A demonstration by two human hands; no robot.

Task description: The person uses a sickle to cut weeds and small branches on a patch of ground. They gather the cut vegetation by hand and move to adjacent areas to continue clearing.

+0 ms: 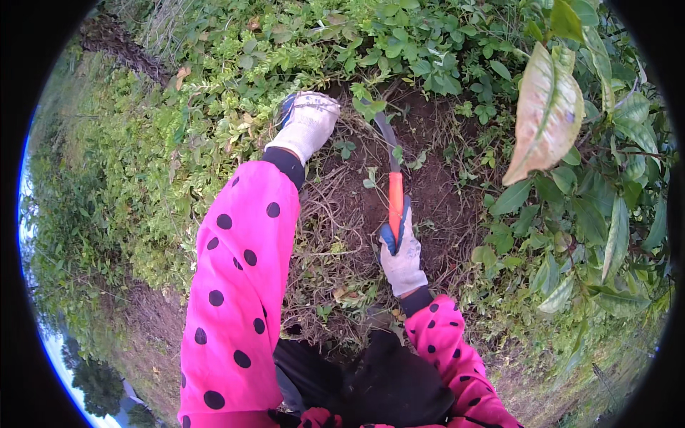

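My right hand (pixel 402 257), in a white glove with a blue palm, is closed round the orange handle (pixel 396 191) of a sickle. The sickle's curved grey blade (pixel 389 135) reaches away from me, its far end among stems and leaves. To its left, my left hand (pixel 309 123), gloved the same way, is curled into the edge of the green growth. It grips weeds (pixel 349 118), whose thin stems show beside the fist; its fingertips are hidden. Bare brown soil (pixel 428 175) and loose pulled stems lie under and around the blade.
Dense low green plants (pixel 214 93) cover the ground ahead and to the left. A leafy shrub (pixel 599 207) stands at the right, with a large browning leaf (pixel 546 118) close to the camera. Dry stems and roots (pixel 328 228) lie between my arms.
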